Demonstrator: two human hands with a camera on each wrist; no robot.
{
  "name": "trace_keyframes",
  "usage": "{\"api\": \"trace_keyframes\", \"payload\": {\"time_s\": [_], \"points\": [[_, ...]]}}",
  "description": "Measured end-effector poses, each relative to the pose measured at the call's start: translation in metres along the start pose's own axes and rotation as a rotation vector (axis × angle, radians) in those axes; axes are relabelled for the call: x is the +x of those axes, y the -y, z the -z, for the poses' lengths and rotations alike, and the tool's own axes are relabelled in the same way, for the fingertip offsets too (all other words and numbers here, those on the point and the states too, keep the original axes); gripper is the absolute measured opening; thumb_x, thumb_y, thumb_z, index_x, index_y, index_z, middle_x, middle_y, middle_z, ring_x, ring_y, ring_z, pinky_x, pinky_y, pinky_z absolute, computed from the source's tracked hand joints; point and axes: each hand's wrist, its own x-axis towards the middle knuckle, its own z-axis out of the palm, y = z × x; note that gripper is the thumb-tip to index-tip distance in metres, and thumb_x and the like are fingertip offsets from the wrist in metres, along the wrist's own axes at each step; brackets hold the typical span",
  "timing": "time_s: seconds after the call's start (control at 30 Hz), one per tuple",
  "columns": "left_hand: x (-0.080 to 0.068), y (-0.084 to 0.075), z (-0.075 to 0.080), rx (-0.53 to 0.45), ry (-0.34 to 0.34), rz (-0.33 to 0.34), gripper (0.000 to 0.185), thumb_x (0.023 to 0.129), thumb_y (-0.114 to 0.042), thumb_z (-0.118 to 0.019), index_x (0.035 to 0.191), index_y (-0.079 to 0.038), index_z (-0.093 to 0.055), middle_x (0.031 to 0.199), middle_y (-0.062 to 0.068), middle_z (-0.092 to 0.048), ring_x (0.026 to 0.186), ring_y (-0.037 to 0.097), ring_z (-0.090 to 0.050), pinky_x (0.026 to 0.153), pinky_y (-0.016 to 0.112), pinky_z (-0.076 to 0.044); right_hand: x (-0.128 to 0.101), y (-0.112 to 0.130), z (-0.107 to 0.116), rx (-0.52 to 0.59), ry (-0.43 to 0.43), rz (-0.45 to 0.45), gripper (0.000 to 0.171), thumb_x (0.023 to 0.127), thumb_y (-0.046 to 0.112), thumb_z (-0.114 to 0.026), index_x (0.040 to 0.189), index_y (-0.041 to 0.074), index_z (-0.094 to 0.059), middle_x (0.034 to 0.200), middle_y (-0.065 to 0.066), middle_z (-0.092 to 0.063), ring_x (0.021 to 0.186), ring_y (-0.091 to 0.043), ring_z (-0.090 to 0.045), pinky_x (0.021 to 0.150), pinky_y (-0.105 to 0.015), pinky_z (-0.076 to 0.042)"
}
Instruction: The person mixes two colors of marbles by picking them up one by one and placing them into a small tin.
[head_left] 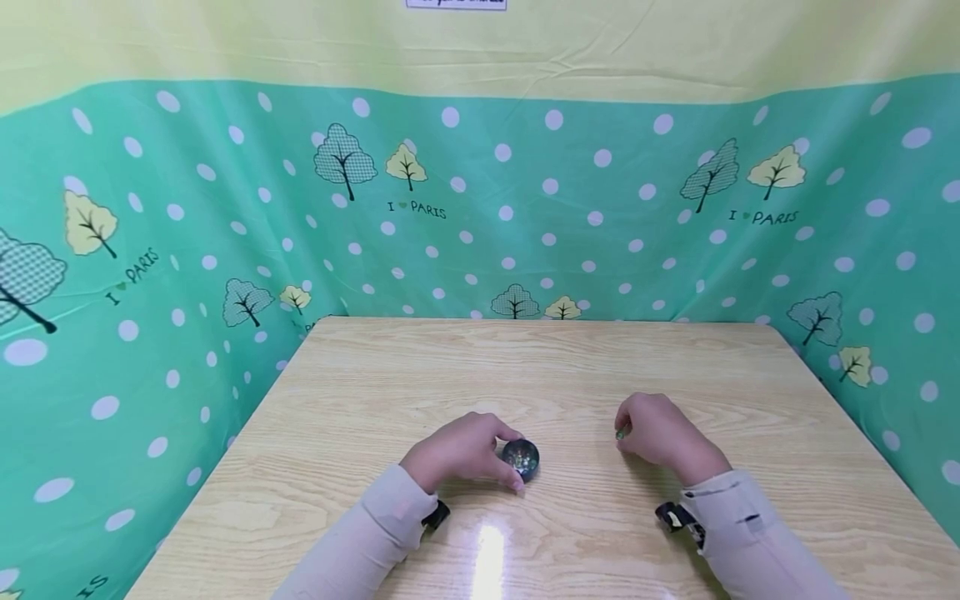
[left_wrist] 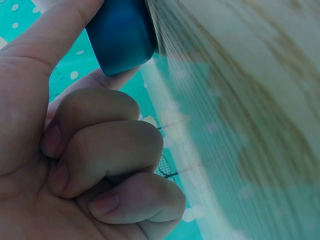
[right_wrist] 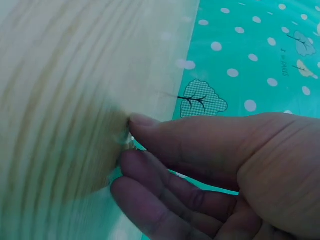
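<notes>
Round dark-blue container [head_left: 521, 458], small and squat with a speckled glinting top, sits low in the centre of the head view on a pale wood-grain table [head_left: 540, 367], a green dotted cloth [head_left: 525, 208] filling the upper frame behind it. From my remote seat I see the left hand [head_left: 459, 454] just left of it, thumb and forefinger pinching its sides, the other fingers [left_wrist: 107, 150] curled into the palm. In the left wrist view its wall [left_wrist: 122, 35], at upper left, looks smooth and stiff; I judge it light, rigid and a little slippery, best held across the side wall, low, as it is now. At right of centre in the head view, well apart from the container, the right hand [head_left: 660, 435] rests on the table, fingertips closed on a tiny greenish bead-like thing [head_left: 620, 433]. I cannot tell what that piece is. It seems hard, feather-light and liable to roll, so a fingertip pinch suits it.
</notes>
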Motion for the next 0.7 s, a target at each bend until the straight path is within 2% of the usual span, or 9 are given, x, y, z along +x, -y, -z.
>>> {"api": "trace_keyframes", "payload": {"time_s": [0.07, 0.23, 0.47, 0.7], "points": [[0.000, 0.000, 0.000, 0.004, 0.000, 0.002, 0.072, 0.068, -0.052, -0.094, 0.131, -0.024, -0.073, 0.131, -0.006, -0.071, 0.110, 0.005, -0.063, 0.090, 0.026, -0.053, 0.001, 0.000, -0.002, -0.007, -0.007, 0.010, 0.009, 0.082, 0.005, -0.083, 0.086, 0.009, -0.076, 0.082, 0.000, -0.067, 0.073, -0.017, -0.058, 0.068, -0.037, -0.052], [0.000, 0.000, 0.001, 0.009, 0.000, 0.001, 0.073, 0.069, -0.052, -0.094, 0.132, -0.024, -0.072, 0.132, -0.006, -0.071, 0.113, 0.007, -0.064, 0.092, 0.027, -0.053, 0.001, 0.002, -0.003, -0.021, -0.020, 0.028, 0.012, 0.083, 0.004, -0.082, 0.077, 0.012, -0.074, 0.075, 0.002, -0.065, 0.069, -0.016, -0.056, 0.063, -0.033, -0.049], [0.000, 0.001, 0.000, -0.002, -0.003, 0.000, 0.072, 0.068, -0.051, -0.095, 0.131, -0.024, -0.073, 0.129, -0.006, -0.072, 0.106, 0.004, -0.064, 0.089, 0.025, -0.052, -0.001, 0.011, -0.005, -0.050, -0.031, 0.039, 0.011, 0.084, 0.006, -0.081, 0.078, 0.012, -0.075, 0.074, 0.003, -0.065, 0.067, -0.014, -0.056, 0.063, -0.033, -0.050], [0.000, 0.000, 0.000, 0.001, -0.002, 0.003, 0.072, 0.067, -0.052, -0.095, 0.131, -0.024, -0.073, 0.130, -0.006, -0.072, 0.107, 0.006, -0.064, 0.089, 0.025, -0.052, -0.003, 0.016, -0.010, -0.082, -0.065, 0.087, 0.011, 0.083, 0.006, -0.081, 0.077, 0.013, -0.075, 0.075, 0.004, -0.066, 0.067, -0.012, -0.057, 0.063, -0.032, -0.051]]}}
